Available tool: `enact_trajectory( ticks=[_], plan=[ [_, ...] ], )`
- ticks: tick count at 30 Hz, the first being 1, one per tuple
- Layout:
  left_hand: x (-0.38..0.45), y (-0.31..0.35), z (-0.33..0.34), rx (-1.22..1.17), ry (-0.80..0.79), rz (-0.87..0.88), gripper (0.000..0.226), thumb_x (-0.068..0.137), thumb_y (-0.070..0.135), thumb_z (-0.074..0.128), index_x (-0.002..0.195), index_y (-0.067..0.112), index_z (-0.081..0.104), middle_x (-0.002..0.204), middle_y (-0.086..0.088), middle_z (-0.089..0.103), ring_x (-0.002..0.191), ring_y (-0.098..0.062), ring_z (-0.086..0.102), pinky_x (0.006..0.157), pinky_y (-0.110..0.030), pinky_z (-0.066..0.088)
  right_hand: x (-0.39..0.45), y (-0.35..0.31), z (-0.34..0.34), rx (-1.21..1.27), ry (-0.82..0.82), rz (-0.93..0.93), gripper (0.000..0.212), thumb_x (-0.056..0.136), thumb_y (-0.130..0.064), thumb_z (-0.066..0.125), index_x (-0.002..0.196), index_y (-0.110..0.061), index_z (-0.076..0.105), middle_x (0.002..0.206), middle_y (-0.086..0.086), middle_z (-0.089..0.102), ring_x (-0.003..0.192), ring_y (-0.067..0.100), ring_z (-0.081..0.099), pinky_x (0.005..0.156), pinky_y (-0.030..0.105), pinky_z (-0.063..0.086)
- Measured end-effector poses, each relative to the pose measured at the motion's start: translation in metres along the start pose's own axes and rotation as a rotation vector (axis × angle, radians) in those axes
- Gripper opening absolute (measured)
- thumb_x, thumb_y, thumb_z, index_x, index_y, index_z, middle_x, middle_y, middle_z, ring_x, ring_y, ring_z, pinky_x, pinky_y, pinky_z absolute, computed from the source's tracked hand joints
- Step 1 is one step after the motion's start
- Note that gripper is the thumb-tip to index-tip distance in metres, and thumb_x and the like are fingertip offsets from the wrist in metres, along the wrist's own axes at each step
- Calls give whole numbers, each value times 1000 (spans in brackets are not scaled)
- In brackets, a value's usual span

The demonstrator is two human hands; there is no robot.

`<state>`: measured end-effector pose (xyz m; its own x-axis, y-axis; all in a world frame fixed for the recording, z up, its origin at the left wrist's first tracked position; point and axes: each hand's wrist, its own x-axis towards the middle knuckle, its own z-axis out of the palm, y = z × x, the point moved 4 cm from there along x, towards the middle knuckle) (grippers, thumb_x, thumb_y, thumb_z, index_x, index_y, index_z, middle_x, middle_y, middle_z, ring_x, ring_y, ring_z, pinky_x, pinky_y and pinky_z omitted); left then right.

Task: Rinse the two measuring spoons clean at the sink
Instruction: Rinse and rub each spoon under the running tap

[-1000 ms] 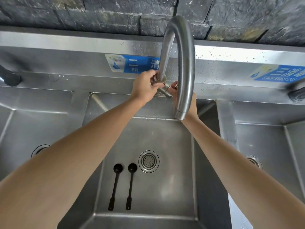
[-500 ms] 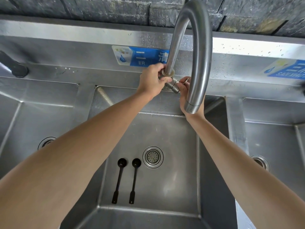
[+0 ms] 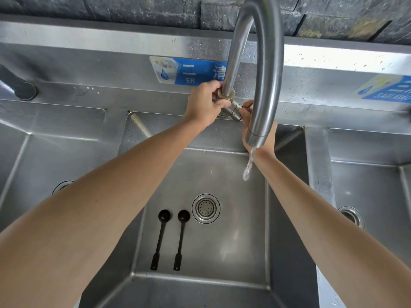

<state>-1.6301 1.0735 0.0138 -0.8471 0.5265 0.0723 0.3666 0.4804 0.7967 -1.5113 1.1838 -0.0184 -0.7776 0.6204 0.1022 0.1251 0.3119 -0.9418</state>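
Observation:
Two black measuring spoons lie side by side on the floor of the middle steel sink basin, bowls pointing away from me: the left spoon and the right spoon. Both sit just left of the round drain strainer. My left hand grips the base of the tall curved faucet. My right hand is partly hidden behind the spout, its fingers closed on the faucet valve handle. A thin stream of water falls from the spout mouth.
Steel basins flank the middle one, on the left and on the right, each with a drain. Blue labels are stuck on the steel backsplash. A dark faucet part stands at far left. A dark stone wall rises behind.
Water has started to run from the spout; the earlier frames show none. My hands stay at the faucet base, and my view has shifted closer and a little lower.

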Motion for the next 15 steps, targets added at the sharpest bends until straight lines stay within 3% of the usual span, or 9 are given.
enact_trajectory(
  ticks=[1, 3, 5, 7, 9, 11, 12, 15],
  plan=[
    [0, 0, 0, -2, -1, -1, 24, 82, 9, 73, 105, 4, 73, 100, -6, 78, 90, -19, 73, 84, -40, 59, 2, 0, 0, -57, 6, -26, 12, 99, -33, 60, 101, -22, 65, 77, -23, 61, 85, 46, 67, 84, 67, 54],
    [-2, 1, 0, -1, 0, 5, 25, 83, 9, 73, 107, 4, 73, 102, -6, 78, 91, -20, 73, 85, -40, 59, 4, 5, -1, -100, -2, -32, 3, 100, -29, 62, 103, -29, 61, 77, -33, 65, 86, 47, 68, 80, 66, 54],
    [-2, 2, 2, 7, -4, 1, 27, 84, 9, 72, 110, 5, 73, 103, -7, 77, 93, -21, 72, 88, -41, 58, 7, 8, -1, -98, -2, -2, 10, 99, -27, 63, 107, -33, 60, 80, -43, 64, 90, 43, 71, 82, 64, 55],
    [-4, 3, 3, -6, -40, -36, 34, 85, 9, 72, 118, 5, 70, 109, -8, 76, 99, -23, 71, 93, -42, 56, 5, 7, -3, -72, -14, 59, 19, 99, -26, 65, 117, -32, 65, 87, -36, 69, 96, 26, 73, 90, 59, 57],
    [-9, 2, 3, -47, -85, -89, 48, 86, 10, 72, 133, 7, 62, 119, -9, 73, 107, -22, 68, 100, -40, 53, -1, 4, -4, -88, -48, 127, 32, 100, -24, 66, 131, -28, 61, 102, -17, 71, 101, 16, 69, 100, 52, 57],
    [-23, -1, 1, -104, -81, -150, 66, 89, 16, 70, 150, 12, 44, 136, -11, 64, 116, -22, 65, 105, -38, 50, -13, 5, -8, -99, -68, 201, 32, 100, -23, 65, 131, -28, 57, 91, -14, 68, 88, 17, 69, 99, 52, 58],
    [-34, -4, -1, -122, -59, -178, 72, 90, 19, 69, 153, 14, 36, 142, -11, 59, 120, -22, 64, 106, -37, 50, -24, 6, -10, -89, -74, 238, 39, 100, -23, 64, 138, -24, 58, 83, -20, 71, 84, 16, 71, 97, 50, 59],
    [-76, -20, 0, -114, -13, -259, 74, 93, 28, 66, 156, 17, 29, 150, -10, 52, 120, -21, 65, 105, -35, 49, -66, 12, -12, 2, -98, 318, 53, 102, -23, 65, 152, -23, 49, 79, -47, 67, 83, -11, 72, 88, 33, 63]
  ],
)
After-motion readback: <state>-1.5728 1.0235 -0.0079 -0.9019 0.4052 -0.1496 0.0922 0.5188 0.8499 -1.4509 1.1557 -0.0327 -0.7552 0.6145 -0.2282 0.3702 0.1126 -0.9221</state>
